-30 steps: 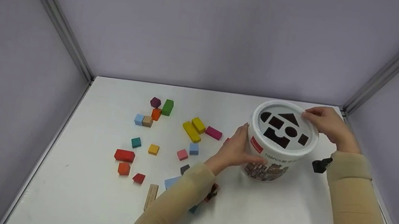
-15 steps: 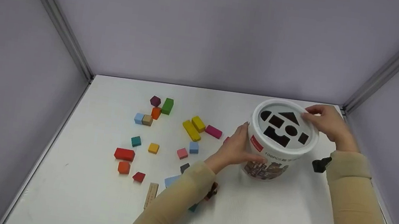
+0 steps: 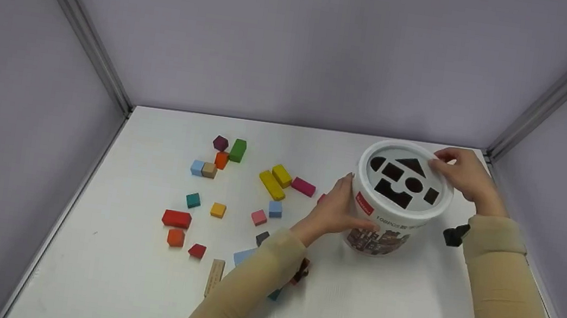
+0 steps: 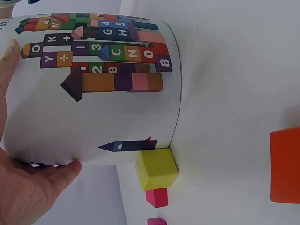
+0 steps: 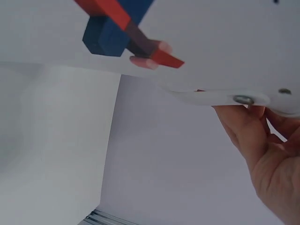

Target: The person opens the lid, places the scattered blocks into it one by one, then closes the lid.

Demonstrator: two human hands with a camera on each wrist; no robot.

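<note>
A white bucket (image 3: 379,243) printed with toy blocks stands on the right half of the table. On top sits its lid (image 3: 402,212), which has dark shaped cutouts. My left hand (image 3: 330,214) holds the bucket's side, with the thumb across the front and the fingers round the left wall; the left wrist view also shows that hand (image 4: 23,192) against the printed wall. At the lid's far right rim, my right hand (image 3: 465,174) pinches the edge between thumb and fingers. From below, the right wrist view shows the fingers (image 5: 239,124) at the rim.
Several coloured blocks lie on the left and middle of the white table (image 3: 92,276), among them a red block (image 3: 177,219), a green block (image 3: 238,150) and a yellow block (image 3: 272,185). My left sleeve covers some. Grey panels (image 3: 298,46) enclose the table.
</note>
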